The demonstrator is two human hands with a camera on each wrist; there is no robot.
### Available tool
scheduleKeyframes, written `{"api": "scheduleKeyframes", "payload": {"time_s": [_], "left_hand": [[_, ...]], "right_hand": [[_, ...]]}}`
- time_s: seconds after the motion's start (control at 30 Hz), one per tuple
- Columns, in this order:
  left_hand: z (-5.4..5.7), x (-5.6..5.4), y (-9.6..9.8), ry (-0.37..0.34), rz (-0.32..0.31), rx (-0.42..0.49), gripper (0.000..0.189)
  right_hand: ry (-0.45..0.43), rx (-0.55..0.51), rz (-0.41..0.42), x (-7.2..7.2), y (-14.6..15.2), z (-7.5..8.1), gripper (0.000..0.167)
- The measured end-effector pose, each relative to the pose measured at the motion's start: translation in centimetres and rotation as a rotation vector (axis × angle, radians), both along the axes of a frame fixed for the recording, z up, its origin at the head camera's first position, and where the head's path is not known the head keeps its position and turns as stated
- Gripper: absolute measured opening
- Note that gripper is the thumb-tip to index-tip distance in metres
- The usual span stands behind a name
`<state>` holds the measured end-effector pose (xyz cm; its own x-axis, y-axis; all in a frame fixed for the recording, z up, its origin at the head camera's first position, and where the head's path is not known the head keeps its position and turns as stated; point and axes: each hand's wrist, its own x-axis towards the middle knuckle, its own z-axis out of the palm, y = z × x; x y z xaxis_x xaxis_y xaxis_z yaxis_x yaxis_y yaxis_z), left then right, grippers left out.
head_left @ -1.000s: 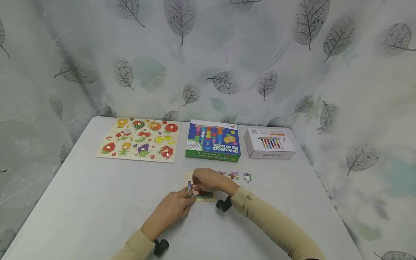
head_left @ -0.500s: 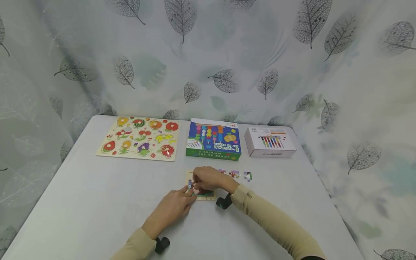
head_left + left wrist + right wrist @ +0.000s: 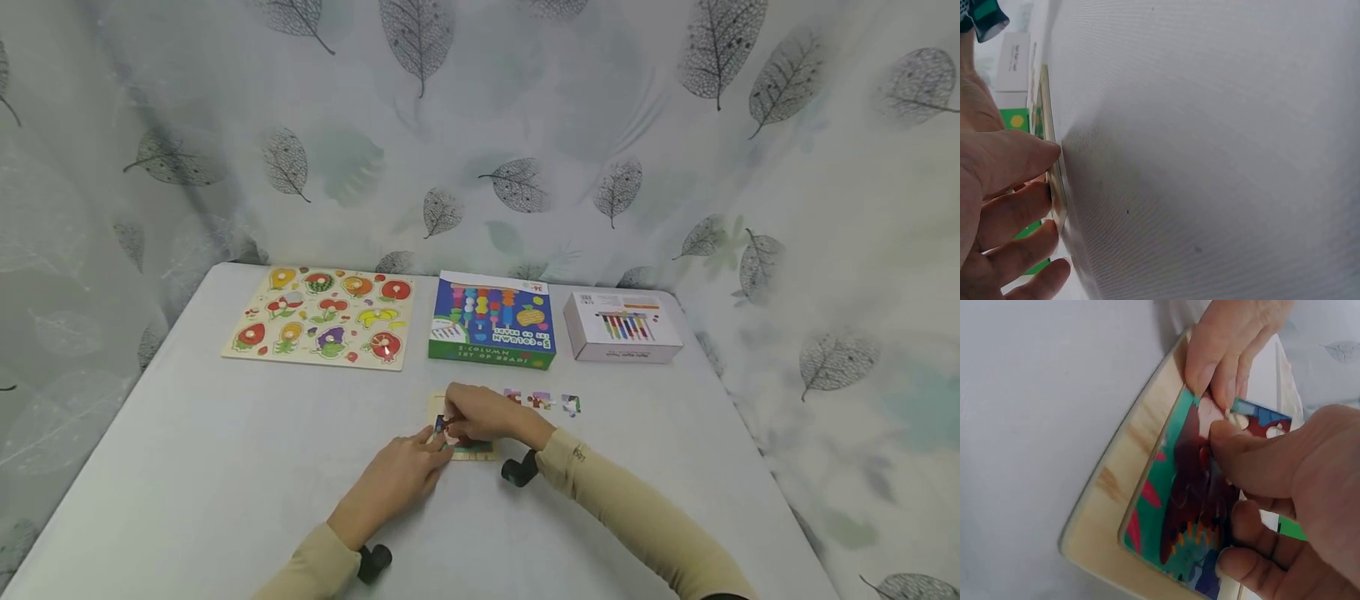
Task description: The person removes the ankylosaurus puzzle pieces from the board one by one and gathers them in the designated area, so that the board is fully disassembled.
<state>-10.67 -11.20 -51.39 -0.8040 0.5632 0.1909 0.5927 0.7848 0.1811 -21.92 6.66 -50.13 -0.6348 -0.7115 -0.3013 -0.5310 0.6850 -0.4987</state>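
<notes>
A small wooden jigsaw board [image 3: 1100,494] lies on the white table, with joined brown, green and pink pieces [image 3: 1179,500] in its tray. My left hand [image 3: 397,471] steadies the board's left side. Its fingertips [image 3: 1200,381] press down at the picture's edge, and in the left wrist view the thumb [image 3: 1016,156] touches the board's edge. Over the board bends my right hand [image 3: 480,412], thumb and curled fingers pinching a jigsaw piece with blue and brown print [image 3: 1266,417], which sits slightly askew at the picture's side. The fingers hide part of the board.
Loose jigsaw pieces [image 3: 540,402] lie in a row right of the board. Behind stand a blue-green bead set box [image 3: 491,321] and a white box [image 3: 622,327]. A fruit peg puzzle [image 3: 322,321] lies at the back left. A leaf-print curtain [image 3: 517,125] hangs behind the table.
Both hands stay at the board with almost no visible movement. The whole head view has shifted slightly.
</notes>
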Motion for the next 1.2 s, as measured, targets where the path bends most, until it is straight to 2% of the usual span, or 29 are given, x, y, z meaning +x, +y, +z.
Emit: {"api": "scheduleKeyframes", "payload": {"time_s": [0.3,0.43,0.53,0.67,0.8,0.93,1.2], "left_hand": [[-0.4,-0.1,0.1,0.018,-0.007,0.006,0.028],[-0.4,-0.2,0.2,0.034,-0.002,-0.029,0.028],[-0.3,-0.4,0.3,0.023,0.009,-0.043,0.028],[0.0,-0.6,0.3,0.002,0.026,-0.023,0.028],[0.3,-0.7,0.1,0.006,0.033,-0.009,0.027],[0.2,-0.6,-0.2,-0.002,0.032,-0.007,0.026],[-0.3,-0.3,-0.1,-0.025,0.009,0.029,0.026]], "right_hand": [[-0.08,-0.101,-0.011,-0.6,0.8,-0.3,0.007],[-0.062,-0.175,-0.038,-1.1,2.0,0.4,0.011],[-0.029,-0.225,-0.069,-1.5,3.9,1.5,0.013],[-0.004,-0.275,-0.156,-1.9,7.4,3.0,0.01],[0.039,-0.279,-0.233,-2.3,10.5,3.7,0.008],[0.046,-0.254,-0.266,-2.2,12.0,3.7,0.009],[0.015,-0.254,-0.244,-1.1,12.3,2.3,0.007]]}}
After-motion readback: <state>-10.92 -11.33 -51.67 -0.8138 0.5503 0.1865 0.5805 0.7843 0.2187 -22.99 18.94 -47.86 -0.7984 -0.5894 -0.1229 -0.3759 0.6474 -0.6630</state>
